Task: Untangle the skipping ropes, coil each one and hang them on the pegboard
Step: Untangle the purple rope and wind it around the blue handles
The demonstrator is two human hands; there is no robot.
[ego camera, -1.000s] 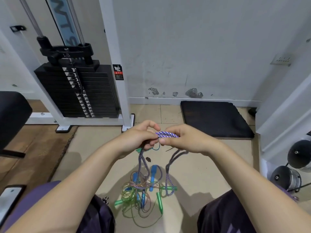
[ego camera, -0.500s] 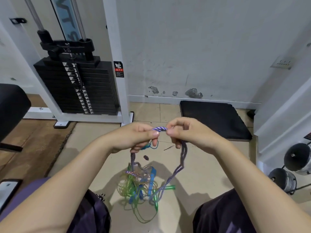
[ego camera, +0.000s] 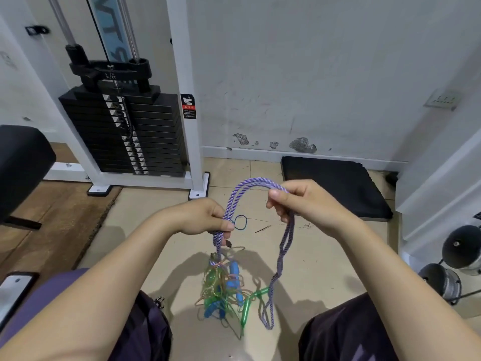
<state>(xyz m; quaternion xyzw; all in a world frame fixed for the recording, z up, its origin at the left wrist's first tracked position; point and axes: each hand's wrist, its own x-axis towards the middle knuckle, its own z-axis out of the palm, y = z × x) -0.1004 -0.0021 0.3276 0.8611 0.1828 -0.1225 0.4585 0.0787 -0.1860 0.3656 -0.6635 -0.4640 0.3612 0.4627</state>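
widening gap | left hand (ego camera: 205,217) | right hand (ego camera: 309,204) | purple rope (ego camera: 250,185) now arched

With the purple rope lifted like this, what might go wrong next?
1. The purple rope runs from the left hand down into the tangle of green and blue ropes; pulling up may tighten the knots instead of freeing it.
2. The loop hanging from the right hand ends beside a green handle and could snag it.
3. No pegboard is in view, so hanging cannot be checked.
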